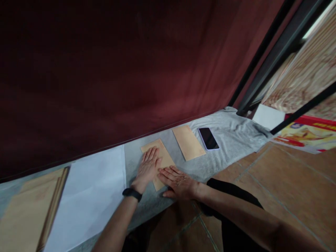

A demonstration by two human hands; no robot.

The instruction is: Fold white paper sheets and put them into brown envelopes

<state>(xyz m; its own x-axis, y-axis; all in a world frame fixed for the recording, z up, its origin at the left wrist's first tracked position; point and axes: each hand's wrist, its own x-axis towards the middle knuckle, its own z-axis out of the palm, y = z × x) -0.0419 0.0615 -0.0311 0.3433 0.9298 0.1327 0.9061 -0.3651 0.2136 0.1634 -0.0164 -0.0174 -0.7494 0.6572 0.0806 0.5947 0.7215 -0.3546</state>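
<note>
My left hand [147, 167] lies flat, fingers stretched out, on the left side of a tan envelope [165, 157] that rests on a grey cloth [231, 136]. My right hand [178, 182] is also flat and open, pressing the envelope's near end. A black band circles my left wrist. A second tan envelope [188, 142] lies just to the right, apart from both hands.
A black phone [208, 138] lies face up right of the second envelope. White paper sheets [91, 189] and a stack of tan envelopes [28, 210] sit at the left. A dark red wall runs behind. Tiled floor and a coloured poster [307, 134] are at the right.
</note>
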